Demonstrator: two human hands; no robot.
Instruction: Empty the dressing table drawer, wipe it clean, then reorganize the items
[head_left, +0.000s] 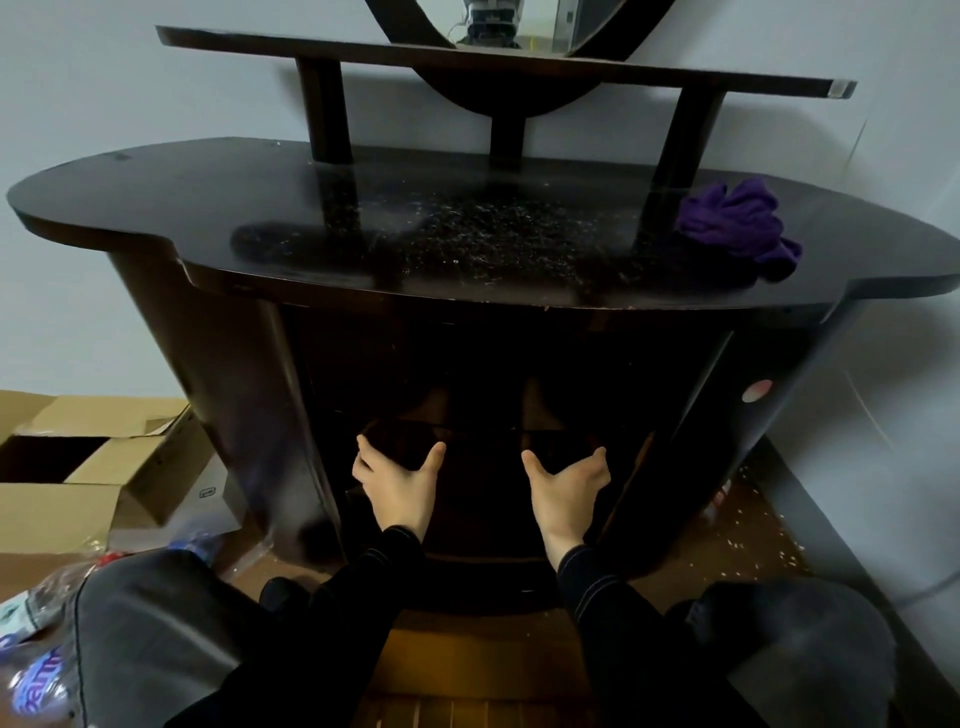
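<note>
Black drawer (483, 499) edge gripped by left hand (397, 486), right hand (566, 488).

Dark drawer (483, 462), apparently closed, low centre.

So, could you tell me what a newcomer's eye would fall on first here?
Probably the left hand and right hand, both gripping the dark drawer front low on the dressing table. After that, the crumpled purple cloth on the right side of its top, and the dusty patch at the top's middle.
</note>
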